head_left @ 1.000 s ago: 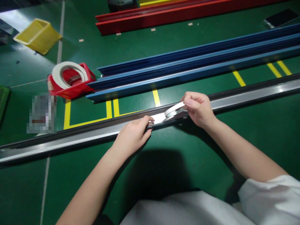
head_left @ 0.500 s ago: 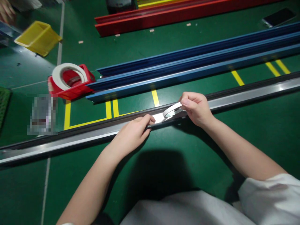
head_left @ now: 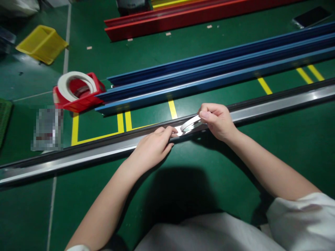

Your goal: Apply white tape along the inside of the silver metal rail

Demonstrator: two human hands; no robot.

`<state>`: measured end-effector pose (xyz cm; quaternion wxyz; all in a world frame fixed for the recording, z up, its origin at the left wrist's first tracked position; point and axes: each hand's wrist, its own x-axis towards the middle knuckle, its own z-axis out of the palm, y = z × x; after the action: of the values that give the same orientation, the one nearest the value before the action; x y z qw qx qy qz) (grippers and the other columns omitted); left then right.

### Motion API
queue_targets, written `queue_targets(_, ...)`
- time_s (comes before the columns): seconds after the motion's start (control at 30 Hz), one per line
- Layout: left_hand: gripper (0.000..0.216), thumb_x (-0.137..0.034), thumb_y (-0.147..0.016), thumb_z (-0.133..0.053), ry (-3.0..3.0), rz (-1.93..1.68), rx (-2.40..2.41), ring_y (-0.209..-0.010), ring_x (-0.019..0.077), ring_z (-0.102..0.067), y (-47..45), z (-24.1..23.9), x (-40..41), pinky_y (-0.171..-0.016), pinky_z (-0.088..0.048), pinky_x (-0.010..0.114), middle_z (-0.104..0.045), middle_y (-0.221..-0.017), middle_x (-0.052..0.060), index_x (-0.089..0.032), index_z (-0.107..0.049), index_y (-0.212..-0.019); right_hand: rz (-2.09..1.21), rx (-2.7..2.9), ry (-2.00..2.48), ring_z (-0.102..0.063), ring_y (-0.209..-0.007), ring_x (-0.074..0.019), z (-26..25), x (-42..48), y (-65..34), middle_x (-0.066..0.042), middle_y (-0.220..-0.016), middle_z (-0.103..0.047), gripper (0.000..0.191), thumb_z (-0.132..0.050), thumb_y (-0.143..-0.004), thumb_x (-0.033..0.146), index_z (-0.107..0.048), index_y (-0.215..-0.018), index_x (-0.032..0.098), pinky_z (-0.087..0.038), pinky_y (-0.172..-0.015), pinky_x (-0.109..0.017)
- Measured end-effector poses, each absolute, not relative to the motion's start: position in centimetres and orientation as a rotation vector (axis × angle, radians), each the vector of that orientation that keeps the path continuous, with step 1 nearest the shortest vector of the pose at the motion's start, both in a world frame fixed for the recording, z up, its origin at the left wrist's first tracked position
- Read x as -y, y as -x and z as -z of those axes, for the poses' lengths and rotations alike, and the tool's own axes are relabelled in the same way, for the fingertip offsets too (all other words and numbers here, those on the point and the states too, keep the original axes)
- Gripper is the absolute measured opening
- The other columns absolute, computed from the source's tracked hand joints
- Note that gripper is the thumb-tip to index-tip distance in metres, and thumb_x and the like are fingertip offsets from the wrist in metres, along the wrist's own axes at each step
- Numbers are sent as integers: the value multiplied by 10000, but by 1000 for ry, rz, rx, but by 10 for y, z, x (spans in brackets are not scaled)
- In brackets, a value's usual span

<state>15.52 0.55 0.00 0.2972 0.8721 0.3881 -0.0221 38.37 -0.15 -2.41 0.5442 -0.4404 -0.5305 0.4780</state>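
A long metal channel (head_left: 264, 103) with a silver inside and dark edges lies slantwise across the green tabletop in front of me. My left hand (head_left: 154, 148) rests on its middle, fingers stretched along the inside and thumb at the near edge. Pinched between the thumb and fingers of my right hand (head_left: 218, 120) is a narrow roll of white tape (head_left: 190, 122), tilted, its lower rim down in the channel close to my left fingertips. A thin white strip (head_left: 86, 156) runs along the channel's near side, left of my hand.
Beyond the channel lie blue rails (head_left: 167, 91) and a red rail (head_left: 167, 24). A red bin (head_left: 78, 104) carries a large white ring-shaped roll (head_left: 62, 87). A yellow bin (head_left: 42, 45) sits at far left, a phone (head_left: 312, 16) at far right. Yellow lines (head_left: 120, 122) mark the table.
My left hand has slid a little to the right along the channel, closer to the tape roll. The roll and my right hand have shifted slightly left.
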Motion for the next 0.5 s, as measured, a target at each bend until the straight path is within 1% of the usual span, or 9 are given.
queue_targets(0.1,279,-247,-899,-476,-2308,40,-1023,-1053,223,-591,-155,0,-5,-861,-494,361,-585,-1171,33,-268,-455,-1177,-1132,1260,1049,-295,-515,-71,23,1,-384,43,-529,-357,429,-672,-786,411,-428,-538,159,-206,-519,-249)
queue_targets(0.3,296,-253,-887,-516,-2196,-40,-946,-1144,206,-552,-154,0,-8,-906,-471,339,-593,-1215,-4,-283,-450,-1174,-1146,1259,1029,-298,-510,-68,24,1,-385,45,-527,-354,417,-667,-797,389,-433,-541,158,-205,-514,-247)
queue_targets(0.5,297,-266,-871,-550,-2108,-70,-861,-1095,206,-580,-158,-1,-14,-904,-461,329,-607,-1200,22,-263,-460,-1155,-1173,1226,1017,-323,-501,-68,24,2,-383,46,-521,-372,402,-675,-790,377,-444,-543,159,-214,-511,-244)
